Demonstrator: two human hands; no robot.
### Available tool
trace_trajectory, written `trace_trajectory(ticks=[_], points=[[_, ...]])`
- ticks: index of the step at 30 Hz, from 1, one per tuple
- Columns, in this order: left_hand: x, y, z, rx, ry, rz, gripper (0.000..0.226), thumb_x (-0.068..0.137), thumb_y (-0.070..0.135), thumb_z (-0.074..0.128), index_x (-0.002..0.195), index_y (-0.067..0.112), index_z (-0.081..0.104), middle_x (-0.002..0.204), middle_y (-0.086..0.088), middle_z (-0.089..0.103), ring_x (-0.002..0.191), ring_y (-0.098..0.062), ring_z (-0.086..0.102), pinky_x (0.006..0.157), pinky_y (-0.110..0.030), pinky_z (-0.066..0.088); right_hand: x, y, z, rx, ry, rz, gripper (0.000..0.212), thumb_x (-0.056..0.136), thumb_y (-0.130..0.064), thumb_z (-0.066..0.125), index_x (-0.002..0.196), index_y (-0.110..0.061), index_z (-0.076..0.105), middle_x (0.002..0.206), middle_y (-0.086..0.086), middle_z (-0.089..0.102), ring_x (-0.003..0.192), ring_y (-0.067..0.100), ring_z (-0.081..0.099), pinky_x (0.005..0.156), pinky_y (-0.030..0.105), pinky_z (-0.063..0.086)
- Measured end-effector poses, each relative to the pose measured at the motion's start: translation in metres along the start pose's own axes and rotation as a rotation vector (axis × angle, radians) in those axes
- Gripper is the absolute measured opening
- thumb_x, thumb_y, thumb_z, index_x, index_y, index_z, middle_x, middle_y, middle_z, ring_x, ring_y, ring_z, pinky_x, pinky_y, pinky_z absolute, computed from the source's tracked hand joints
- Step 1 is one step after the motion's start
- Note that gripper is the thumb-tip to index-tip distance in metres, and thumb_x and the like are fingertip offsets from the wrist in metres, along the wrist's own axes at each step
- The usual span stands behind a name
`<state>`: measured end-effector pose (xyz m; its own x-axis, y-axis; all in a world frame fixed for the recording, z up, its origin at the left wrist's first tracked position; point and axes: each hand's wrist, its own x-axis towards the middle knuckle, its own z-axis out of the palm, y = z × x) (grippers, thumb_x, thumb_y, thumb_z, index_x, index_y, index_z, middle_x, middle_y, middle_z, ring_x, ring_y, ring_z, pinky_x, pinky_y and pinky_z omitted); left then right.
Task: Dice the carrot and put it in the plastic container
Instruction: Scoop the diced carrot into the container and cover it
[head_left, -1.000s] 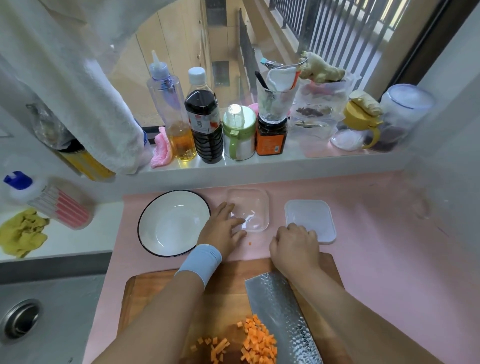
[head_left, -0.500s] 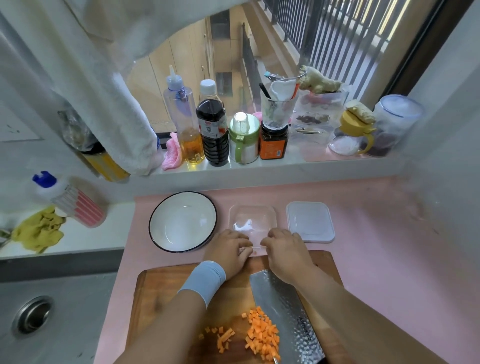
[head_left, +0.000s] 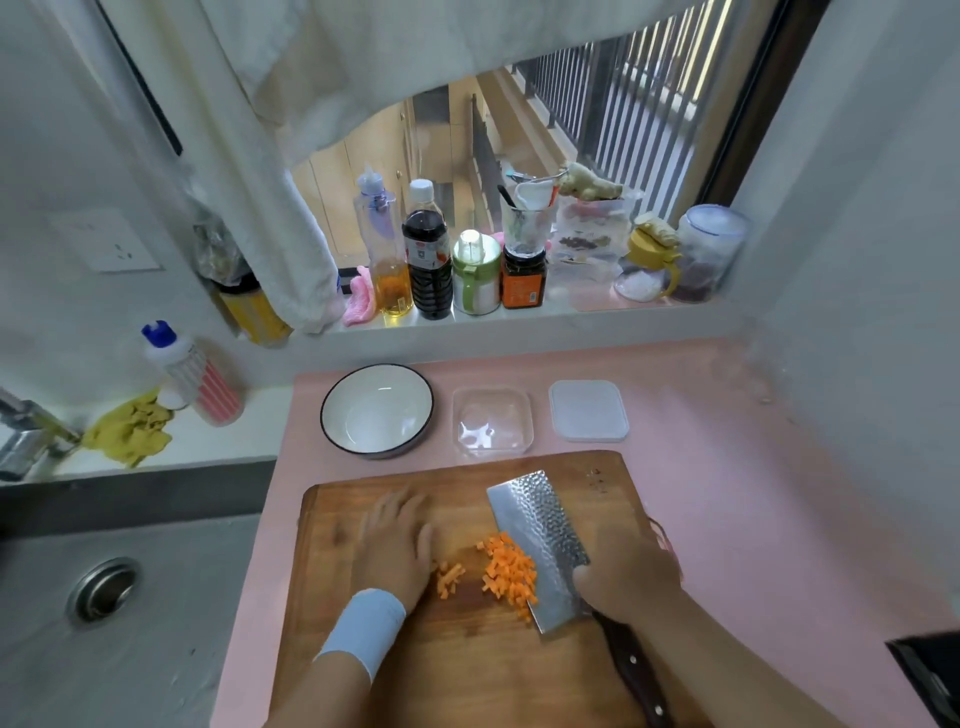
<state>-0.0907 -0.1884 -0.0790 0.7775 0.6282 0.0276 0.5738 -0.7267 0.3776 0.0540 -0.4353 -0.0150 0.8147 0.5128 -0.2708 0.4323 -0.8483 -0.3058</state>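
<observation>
So, dicing looks basically done: the carrot (head_left: 506, 574) is a pile of little orange cubes on the cutting board (head_left: 467, 670), lower middle of the frame, right against the knife (head_left: 540, 525) blade. My right hand (head_left: 626, 577) is wrapped round the knife's handle end; my left hand (head_left: 397, 551) lies flat beside the pile, fingers straight, holding nothing. The plastic container (head_left: 492, 423) above the board has no carrot in it yet, so scooping everything over is what's left.

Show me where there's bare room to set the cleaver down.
Pink counter right of the lid and cutting board is bare. The board's near end, below the diced carrot and cleaver, is free too. The windowsill is packed.
</observation>
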Motion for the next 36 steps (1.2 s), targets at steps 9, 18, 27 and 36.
trace_trajectory(ticks=[9, 18, 27, 36], points=[[-0.062, -0.007, 0.013, 0.019, -0.171, -0.109, 0.089, 0.084, 0.072, 0.010, 0.155, 0.020, 0.001, 0.162, 0.000, -0.006, 0.149, -0.020, -0.012, 0.121, -0.039, -0.005, -0.036, 0.025, 0.044, 0.095, -0.031, 0.109, 0.037, 0.067, -0.034, 0.064, 0.102, -0.027, 0.053, 0.098, -0.006, 0.060, 0.084, 0.016, 0.061, 0.069, 0.031, 0.055], [-0.047, 0.026, 0.011, -0.157, -0.201, 0.058, 0.110, 0.072, 0.079, 0.052, 0.155, 0.024, 0.005, 0.162, 0.006, 0.001, 0.149, -0.018, 0.000, 0.122, -0.038, 0.009, -0.054, 0.024, 0.019, 0.299, 0.070, -0.040, 0.020, 0.086, -0.022, 0.061, 0.096, -0.027, 0.045, 0.094, -0.010, 0.051, 0.083, 0.010, 0.053, 0.059, 0.020, 0.036], [-0.046, 0.065, 0.037, 0.081, -0.274, 0.174, 0.126, 0.066, 0.087, 0.048, 0.153, 0.020, -0.014, 0.158, 0.000, -0.022, 0.148, -0.022, -0.017, 0.121, -0.040, -0.004, -0.075, 0.042, 0.028, 0.477, 0.044, 0.167, 0.021, 0.095, -0.023, 0.058, 0.107, -0.033, 0.045, 0.107, -0.012, 0.059, 0.096, 0.012, 0.057, 0.071, 0.031, 0.041], [-0.048, 0.046, 0.036, 0.047, -0.062, -0.029, 0.105, 0.073, 0.087, 0.022, 0.154, 0.020, 0.017, 0.161, -0.012, 0.011, 0.149, -0.031, 0.002, 0.118, -0.047, -0.008, -0.082, 0.023, 0.050, 0.484, 0.016, 0.139, 0.016, 0.098, -0.032, 0.057, 0.112, -0.032, 0.049, 0.097, -0.019, 0.059, 0.088, 0.004, 0.056, 0.068, 0.021, 0.040]])
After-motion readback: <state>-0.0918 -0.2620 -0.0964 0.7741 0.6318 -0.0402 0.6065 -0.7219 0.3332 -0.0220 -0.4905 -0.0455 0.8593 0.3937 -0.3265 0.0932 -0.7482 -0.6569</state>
